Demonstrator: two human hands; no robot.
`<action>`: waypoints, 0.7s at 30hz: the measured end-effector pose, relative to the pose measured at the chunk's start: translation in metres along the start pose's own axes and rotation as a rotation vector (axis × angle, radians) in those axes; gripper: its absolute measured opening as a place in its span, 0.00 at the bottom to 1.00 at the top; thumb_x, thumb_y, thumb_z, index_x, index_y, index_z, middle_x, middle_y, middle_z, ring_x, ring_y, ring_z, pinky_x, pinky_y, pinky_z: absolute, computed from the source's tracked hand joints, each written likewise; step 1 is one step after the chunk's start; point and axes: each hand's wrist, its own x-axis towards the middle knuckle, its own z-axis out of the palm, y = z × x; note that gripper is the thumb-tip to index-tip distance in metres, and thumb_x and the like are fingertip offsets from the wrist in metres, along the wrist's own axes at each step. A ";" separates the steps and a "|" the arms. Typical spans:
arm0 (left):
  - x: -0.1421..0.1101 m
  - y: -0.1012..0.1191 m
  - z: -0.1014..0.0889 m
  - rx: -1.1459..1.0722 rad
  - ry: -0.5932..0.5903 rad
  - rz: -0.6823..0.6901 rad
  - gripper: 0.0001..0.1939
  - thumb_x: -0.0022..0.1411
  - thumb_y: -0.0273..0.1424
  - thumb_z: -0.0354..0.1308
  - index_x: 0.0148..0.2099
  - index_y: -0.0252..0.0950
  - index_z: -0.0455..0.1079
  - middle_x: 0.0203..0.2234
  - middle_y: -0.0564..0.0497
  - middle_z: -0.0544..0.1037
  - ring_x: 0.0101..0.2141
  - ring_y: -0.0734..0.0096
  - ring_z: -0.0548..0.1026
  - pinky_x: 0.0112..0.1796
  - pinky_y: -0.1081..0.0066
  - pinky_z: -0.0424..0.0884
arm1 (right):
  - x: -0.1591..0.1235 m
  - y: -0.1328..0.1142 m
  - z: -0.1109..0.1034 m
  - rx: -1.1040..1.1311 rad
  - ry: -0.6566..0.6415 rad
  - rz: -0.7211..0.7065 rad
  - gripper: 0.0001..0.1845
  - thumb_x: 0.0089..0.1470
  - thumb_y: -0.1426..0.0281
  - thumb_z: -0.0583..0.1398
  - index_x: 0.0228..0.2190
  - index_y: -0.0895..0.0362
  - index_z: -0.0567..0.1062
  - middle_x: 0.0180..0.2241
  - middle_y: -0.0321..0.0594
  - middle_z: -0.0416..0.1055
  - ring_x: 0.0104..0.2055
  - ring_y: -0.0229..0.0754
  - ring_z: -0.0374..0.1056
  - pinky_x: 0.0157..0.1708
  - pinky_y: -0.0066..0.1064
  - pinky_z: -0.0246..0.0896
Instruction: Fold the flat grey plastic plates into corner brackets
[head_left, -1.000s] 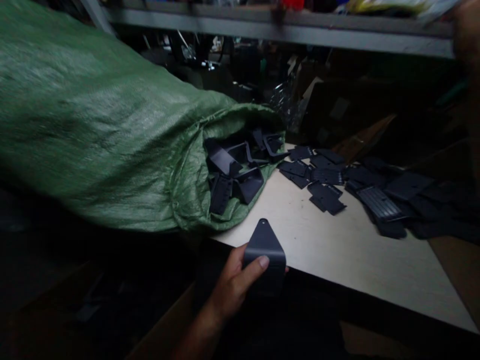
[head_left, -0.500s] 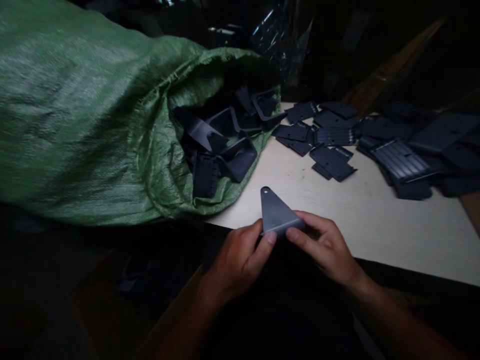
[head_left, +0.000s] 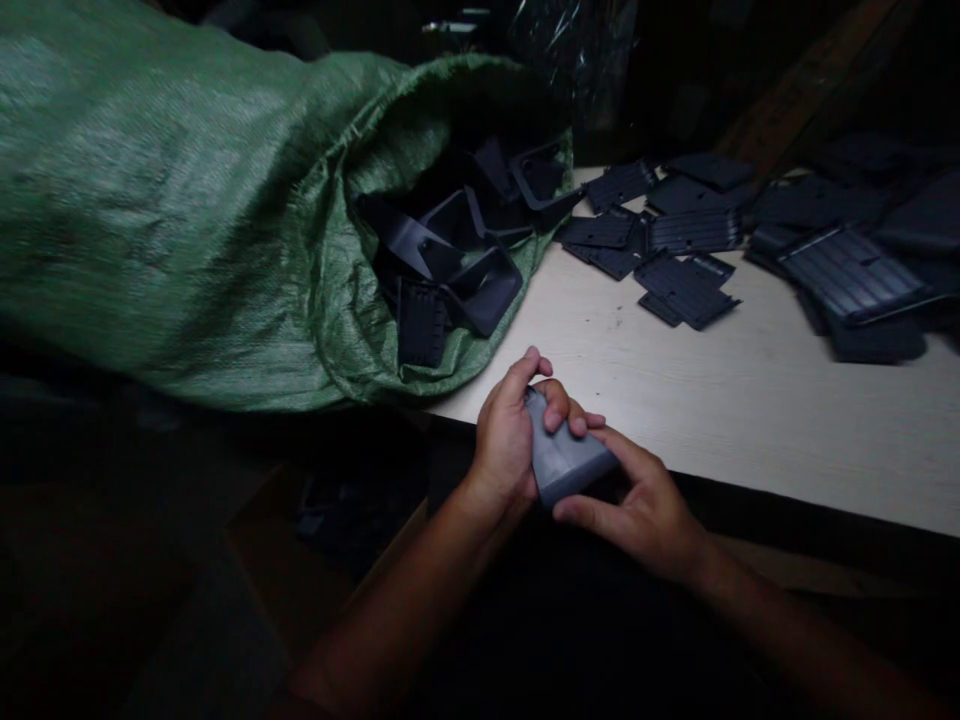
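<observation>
I've got a dark grey plastic bracket [head_left: 566,462] pressed between both hands, just over the front edge of the desk [head_left: 720,370]. My left hand [head_left: 506,440] is curled round its narrow end, with the fingers folded over and hiding the tip. My right hand [head_left: 641,510] cups the wide end, thumb along the lower edge and fingers over the far corner, in a light hold rather than a hard squeeze.

A drop looks like the main risk. The plastic seems smooth, and if my fingers shift as I turn it, the bracket could slip over the edge into the dark below. The green woven sack [head_left: 172,220] also slumps across the desk's left end, its mouth open and bulky black plastic pieces [head_left: 442,265] sitting at the lip, so a knock could spill them. Flat black plates [head_left: 686,240] lie scattered toward the back right.

The bracket looks like a matte, tapering wedge, with one broad face catching the light. I can't see any cracks, though my fingers cover part of it.
</observation>
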 end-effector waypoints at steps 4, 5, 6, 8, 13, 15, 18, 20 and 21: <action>-0.008 -0.009 0.004 0.129 0.063 0.086 0.17 0.70 0.46 0.57 0.38 0.41 0.59 0.13 0.63 0.60 0.18 0.73 0.71 0.34 0.71 0.78 | -0.015 0.010 0.004 0.008 0.076 0.031 0.36 0.43 0.48 0.77 0.48 0.54 0.79 0.47 0.45 0.78 0.50 0.56 0.74 0.52 0.41 0.72; -0.009 -0.011 0.004 0.160 0.066 0.092 0.17 0.70 0.47 0.57 0.37 0.41 0.59 0.13 0.63 0.60 0.19 0.72 0.72 0.33 0.71 0.77 | -0.017 0.011 0.005 0.007 0.095 0.030 0.37 0.42 0.48 0.78 0.49 0.54 0.79 0.47 0.45 0.78 0.50 0.56 0.74 0.52 0.41 0.72; -0.010 -0.012 0.003 0.188 0.065 0.096 0.18 0.70 0.47 0.57 0.37 0.41 0.59 0.14 0.63 0.60 0.20 0.72 0.73 0.33 0.72 0.77 | -0.019 0.012 0.006 0.005 0.114 0.022 0.38 0.42 0.49 0.78 0.49 0.54 0.78 0.47 0.45 0.78 0.50 0.56 0.74 0.53 0.42 0.71; -0.012 -0.015 0.001 0.221 0.068 0.109 0.18 0.70 0.48 0.58 0.37 0.41 0.59 0.14 0.62 0.60 0.21 0.71 0.74 0.32 0.73 0.76 | -0.020 0.010 0.007 0.000 0.114 0.009 0.37 0.42 0.50 0.78 0.49 0.55 0.78 0.47 0.45 0.78 0.50 0.57 0.74 0.54 0.42 0.71; -0.015 -0.010 -0.003 0.144 0.084 0.050 0.14 0.71 0.43 0.59 0.40 0.39 0.63 0.13 0.64 0.60 0.17 0.76 0.69 0.31 0.74 0.75 | -0.018 -0.004 -0.007 0.002 -0.053 0.006 0.27 0.50 0.56 0.76 0.49 0.51 0.81 0.49 0.40 0.78 0.53 0.54 0.74 0.54 0.38 0.71; -0.015 -0.003 -0.003 0.045 0.114 -0.038 0.12 0.73 0.40 0.57 0.40 0.38 0.65 0.12 0.65 0.58 0.16 0.77 0.67 0.30 0.75 0.75 | -0.017 -0.007 -0.020 0.004 -0.146 0.039 0.20 0.59 0.58 0.71 0.51 0.50 0.81 0.49 0.39 0.79 0.52 0.52 0.74 0.54 0.38 0.71; -0.012 0.003 -0.006 -0.101 0.194 -0.129 0.11 0.75 0.36 0.55 0.38 0.37 0.66 0.12 0.65 0.57 0.15 0.78 0.65 0.29 0.75 0.74 | -0.017 -0.009 -0.036 -0.030 -0.260 0.104 0.15 0.67 0.59 0.64 0.51 0.50 0.83 0.47 0.40 0.81 0.49 0.50 0.76 0.51 0.38 0.72; -0.006 0.000 -0.014 -0.143 0.233 -0.159 0.10 0.74 0.33 0.56 0.37 0.36 0.66 0.13 0.65 0.59 0.16 0.79 0.67 0.30 0.76 0.74 | -0.018 -0.010 -0.039 -0.038 -0.260 0.118 0.16 0.67 0.58 0.63 0.50 0.51 0.84 0.44 0.41 0.82 0.45 0.50 0.77 0.46 0.37 0.72; -0.003 -0.004 -0.020 -0.137 0.240 -0.175 0.09 0.73 0.33 0.57 0.38 0.35 0.67 0.14 0.64 0.61 0.17 0.79 0.69 0.30 0.76 0.74 | -0.018 -0.011 -0.039 -0.022 -0.253 0.128 0.16 0.67 0.57 0.63 0.49 0.52 0.84 0.42 0.41 0.82 0.43 0.50 0.77 0.44 0.37 0.72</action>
